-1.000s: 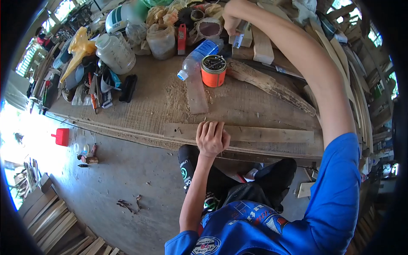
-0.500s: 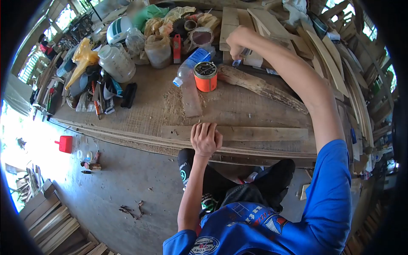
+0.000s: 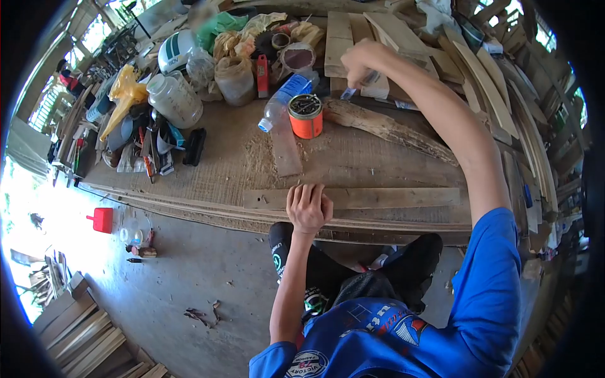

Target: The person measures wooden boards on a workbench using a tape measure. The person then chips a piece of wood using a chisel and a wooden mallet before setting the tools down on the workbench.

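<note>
My left hand (image 3: 308, 208) rests with curled fingers on a long flat wooden strip (image 3: 391, 198) lying along the bench's front edge. At the back of the bench, my right hand (image 3: 362, 65) is closed around a small clear object with a blue mark (image 3: 348, 92), too small to name. It is beside stacked boards (image 3: 339, 44). Nearer the middle stands an orange can (image 3: 305, 125) full of nails or screws. A plastic bottle with a blue label (image 3: 283, 101) leans beside the can, above a short flat wood piece (image 3: 287, 151). A rough wood branch (image 3: 391, 130) lies right of the can.
Jars (image 3: 174, 101), a yellow bag (image 3: 126, 94), a red box (image 3: 262, 75) and tools (image 3: 148, 157) crowd the bench's back and left. Long planks (image 3: 485, 82) lie at the right. A red dustpan (image 3: 102, 220) and more wood (image 3: 88, 340) are on the floor.
My right hand has come down and slightly nearer from the back of the bench, still closed. My left hand stays on the wooden strip. The view has shifted a little.
</note>
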`<action>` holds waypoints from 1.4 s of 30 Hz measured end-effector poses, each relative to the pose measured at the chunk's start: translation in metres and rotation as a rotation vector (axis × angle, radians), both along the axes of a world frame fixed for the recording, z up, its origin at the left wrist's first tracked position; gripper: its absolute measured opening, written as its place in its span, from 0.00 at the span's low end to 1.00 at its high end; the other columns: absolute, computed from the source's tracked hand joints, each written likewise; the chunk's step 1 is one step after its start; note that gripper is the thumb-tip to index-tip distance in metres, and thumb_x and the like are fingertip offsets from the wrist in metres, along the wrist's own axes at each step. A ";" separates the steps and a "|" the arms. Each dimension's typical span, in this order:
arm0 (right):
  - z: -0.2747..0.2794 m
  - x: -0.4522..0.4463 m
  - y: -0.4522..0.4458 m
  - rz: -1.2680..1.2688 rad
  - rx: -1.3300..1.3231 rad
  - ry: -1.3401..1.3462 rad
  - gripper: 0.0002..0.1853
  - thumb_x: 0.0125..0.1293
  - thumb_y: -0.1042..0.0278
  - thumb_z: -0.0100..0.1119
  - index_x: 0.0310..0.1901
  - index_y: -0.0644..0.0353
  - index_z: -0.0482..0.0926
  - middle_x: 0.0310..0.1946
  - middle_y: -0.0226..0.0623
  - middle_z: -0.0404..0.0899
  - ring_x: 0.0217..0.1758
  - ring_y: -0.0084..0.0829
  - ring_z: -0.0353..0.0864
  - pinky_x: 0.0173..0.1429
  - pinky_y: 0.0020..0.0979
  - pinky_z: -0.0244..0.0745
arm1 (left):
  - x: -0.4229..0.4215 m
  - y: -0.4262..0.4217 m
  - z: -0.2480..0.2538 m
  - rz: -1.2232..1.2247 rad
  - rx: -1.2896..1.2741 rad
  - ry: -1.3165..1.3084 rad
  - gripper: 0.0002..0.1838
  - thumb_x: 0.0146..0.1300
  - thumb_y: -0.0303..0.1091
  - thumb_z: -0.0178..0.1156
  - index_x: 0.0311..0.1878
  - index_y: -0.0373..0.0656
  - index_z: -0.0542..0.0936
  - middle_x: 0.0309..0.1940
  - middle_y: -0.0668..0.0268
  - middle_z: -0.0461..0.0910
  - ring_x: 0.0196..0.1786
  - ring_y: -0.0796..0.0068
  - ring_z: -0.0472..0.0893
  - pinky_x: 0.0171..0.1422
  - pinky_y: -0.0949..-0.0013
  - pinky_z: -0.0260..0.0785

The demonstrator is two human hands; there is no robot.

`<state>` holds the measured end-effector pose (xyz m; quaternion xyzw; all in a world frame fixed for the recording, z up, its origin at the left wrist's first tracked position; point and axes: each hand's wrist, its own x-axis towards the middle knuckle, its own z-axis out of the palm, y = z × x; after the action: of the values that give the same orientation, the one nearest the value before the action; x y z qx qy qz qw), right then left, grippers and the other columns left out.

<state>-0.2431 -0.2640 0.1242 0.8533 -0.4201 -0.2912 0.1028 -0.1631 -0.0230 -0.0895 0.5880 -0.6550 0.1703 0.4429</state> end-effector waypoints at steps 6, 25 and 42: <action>-0.067 -0.124 -0.009 0.004 0.093 -0.739 0.27 0.38 0.55 0.60 0.43 0.60 0.77 0.40 0.43 0.78 0.43 0.37 0.76 0.48 0.32 0.70 | 0.000 0.001 -0.001 -0.012 0.005 -0.004 0.10 0.38 0.28 0.51 0.29 0.41 0.76 0.27 0.63 0.73 0.32 0.62 0.73 0.42 0.63 0.66; -0.121 -0.183 -0.023 -0.100 0.241 -1.074 0.31 0.41 0.53 0.57 0.49 0.62 0.73 0.44 0.47 0.75 0.48 0.40 0.74 0.51 0.33 0.68 | -0.002 0.000 -0.001 0.010 0.023 -0.074 0.12 0.38 0.28 0.50 0.30 0.42 0.76 0.26 0.62 0.72 0.31 0.62 0.72 0.41 0.63 0.64; -0.114 -0.186 -0.027 -0.047 0.251 -1.109 0.28 0.43 0.56 0.58 0.48 0.62 0.74 0.44 0.45 0.75 0.47 0.36 0.74 0.51 0.31 0.67 | -0.003 0.001 -0.003 0.013 0.028 -0.101 0.12 0.38 0.29 0.50 0.31 0.42 0.76 0.28 0.63 0.73 0.31 0.62 0.72 0.40 0.63 0.64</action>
<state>-0.4290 -0.2914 0.0102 0.8747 -0.3921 0.1505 -0.2418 -0.1658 -0.0221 -0.0927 0.5889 -0.6752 0.1935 0.3999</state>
